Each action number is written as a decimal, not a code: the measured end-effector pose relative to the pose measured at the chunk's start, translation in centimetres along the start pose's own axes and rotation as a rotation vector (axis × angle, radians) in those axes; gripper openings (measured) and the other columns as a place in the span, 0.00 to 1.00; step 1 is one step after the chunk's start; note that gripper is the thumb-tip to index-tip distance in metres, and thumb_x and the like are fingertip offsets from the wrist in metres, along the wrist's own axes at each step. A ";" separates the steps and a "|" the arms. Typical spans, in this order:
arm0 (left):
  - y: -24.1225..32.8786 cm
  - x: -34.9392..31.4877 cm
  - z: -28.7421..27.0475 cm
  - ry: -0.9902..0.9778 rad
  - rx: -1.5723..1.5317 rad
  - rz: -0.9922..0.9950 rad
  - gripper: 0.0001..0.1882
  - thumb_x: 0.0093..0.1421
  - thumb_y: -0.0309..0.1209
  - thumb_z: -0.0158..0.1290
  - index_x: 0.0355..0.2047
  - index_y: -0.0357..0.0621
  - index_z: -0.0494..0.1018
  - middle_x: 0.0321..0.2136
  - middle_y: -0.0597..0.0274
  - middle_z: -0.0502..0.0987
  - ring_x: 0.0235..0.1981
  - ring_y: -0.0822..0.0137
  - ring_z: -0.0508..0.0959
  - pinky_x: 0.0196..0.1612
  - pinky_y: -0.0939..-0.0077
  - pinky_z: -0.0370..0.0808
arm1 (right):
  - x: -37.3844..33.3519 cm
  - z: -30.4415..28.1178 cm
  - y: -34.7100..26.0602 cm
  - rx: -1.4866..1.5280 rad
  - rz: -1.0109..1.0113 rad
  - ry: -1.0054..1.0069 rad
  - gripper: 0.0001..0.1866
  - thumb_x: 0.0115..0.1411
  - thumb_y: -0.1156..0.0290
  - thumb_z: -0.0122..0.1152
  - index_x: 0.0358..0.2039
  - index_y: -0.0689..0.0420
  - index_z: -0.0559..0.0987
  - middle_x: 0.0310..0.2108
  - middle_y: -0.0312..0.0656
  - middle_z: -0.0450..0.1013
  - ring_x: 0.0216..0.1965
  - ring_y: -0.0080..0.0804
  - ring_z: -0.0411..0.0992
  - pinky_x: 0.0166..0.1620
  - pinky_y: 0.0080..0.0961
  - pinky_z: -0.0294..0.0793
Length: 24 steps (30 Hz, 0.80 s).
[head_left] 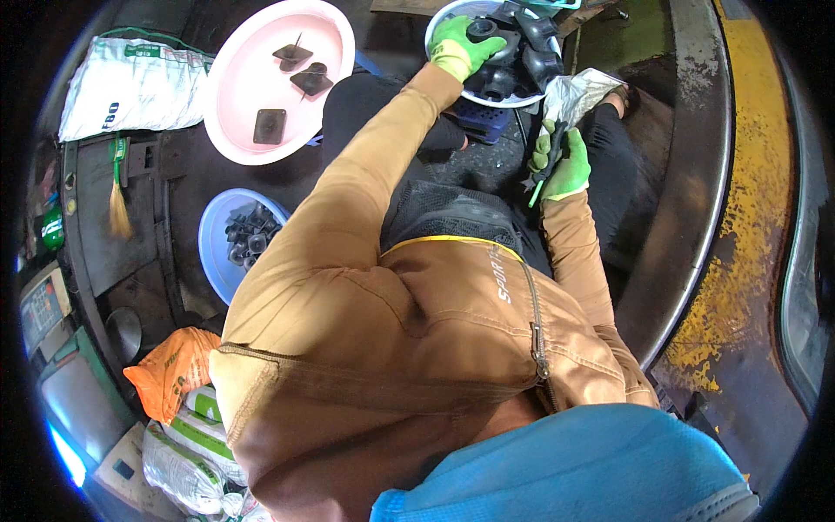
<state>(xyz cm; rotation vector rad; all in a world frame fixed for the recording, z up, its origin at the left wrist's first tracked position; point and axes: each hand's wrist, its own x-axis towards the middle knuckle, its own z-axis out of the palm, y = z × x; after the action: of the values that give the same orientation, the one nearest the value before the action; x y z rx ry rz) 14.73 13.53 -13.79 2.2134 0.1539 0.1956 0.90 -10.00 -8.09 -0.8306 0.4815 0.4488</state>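
Observation:
My left hand [461,48], in a green-and-yellow glove, reaches into a white basin [432,39] at the top. Its fingers and thumb close around a black moulded part [481,30] that looks like rubber. Several similar black parts [541,63] fill that basin. Lower and to the right, my right hand [561,163], gloved alike, is wrapped round a slim dark tool with a light green end [536,193]. The tool's kind is hard to make out, as the fingers cover much of it. A crumpled whitish bag or cloth [581,91] lies just beyond this hand.
On the left stands a pink basin [224,52] with three flat-based dark parts [270,126]. Below it, a blue basin [213,244] holds small black pieces [250,233]. A purple crate [487,120] sits under the white basin. A metal edge [709,174] curves along the right.

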 end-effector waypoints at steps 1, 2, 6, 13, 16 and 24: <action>0.4 -0.8 -0.7 0.046 -0.167 0.036 0.43 0.44 0.52 0.69 0.57 0.40 0.71 0.54 0.50 0.74 0.55 0.51 0.73 0.61 0.60 0.67 | 0.0 0.4 0.2 -0.033 0.007 0.039 0.21 0.70 0.51 0.44 0.46 0.55 0.76 0.24 0.33 0.69 0.18 0.26 0.63 0.24 0.24 0.64; 1.0 -2.0 -1.4 0.116 -0.338 0.071 0.40 0.42 0.48 0.71 0.53 0.39 0.73 0.51 0.50 0.76 0.51 0.52 0.76 0.57 0.61 0.71 | -0.1 0.7 0.6 -0.093 0.023 0.040 0.18 0.68 0.58 0.45 0.43 0.58 0.76 0.23 0.35 0.69 0.20 0.24 0.63 0.23 0.18 0.62; 5.1 -6.1 -4.1 0.201 -0.394 0.427 0.38 0.38 0.39 0.74 0.49 0.38 0.74 0.46 0.52 0.79 0.49 0.55 0.78 0.53 0.66 0.75 | 0.0 1.9 2.7 -0.476 -0.303 -0.077 0.17 0.69 0.67 0.51 0.54 0.61 0.73 0.34 0.36 0.73 0.30 0.22 0.70 0.32 0.19 0.71; 12.4 -11.8 -5.9 0.129 -0.526 0.582 0.29 0.36 0.42 0.73 0.38 0.43 0.79 0.34 0.56 0.83 0.36 0.56 0.83 0.44 0.65 0.79 | 0.0 4.0 2.3 -0.329 -0.850 -0.447 0.21 0.68 0.67 0.53 0.59 0.61 0.70 0.52 0.43 0.73 0.51 0.36 0.73 0.55 0.29 0.74; 14.0 -13.2 -5.6 0.143 -0.486 0.619 0.28 0.36 0.43 0.74 0.37 0.45 0.79 0.34 0.58 0.83 0.35 0.56 0.83 0.45 0.65 0.78 | -1.4 4.6 0.4 -0.837 -1.003 -0.262 0.18 0.69 0.65 0.49 0.55 0.60 0.71 0.49 0.43 0.74 0.48 0.36 0.75 0.51 0.29 0.75; 14.8 -13.4 -6.3 -0.047 -0.543 0.647 0.25 0.41 0.41 0.72 0.40 0.46 0.80 0.39 0.58 0.83 0.41 0.60 0.83 0.49 0.67 0.79 | -2.8 4.6 -1.6 -0.922 -1.018 -0.391 0.16 0.62 0.67 0.61 0.48 0.60 0.76 0.43 0.39 0.77 0.43 0.30 0.76 0.47 0.26 0.78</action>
<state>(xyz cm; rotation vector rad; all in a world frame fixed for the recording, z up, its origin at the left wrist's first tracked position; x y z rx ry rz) 1.02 7.09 0.64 1.6555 -0.5861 0.4759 0.59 -7.88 -2.83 -1.6820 -0.5889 -0.1669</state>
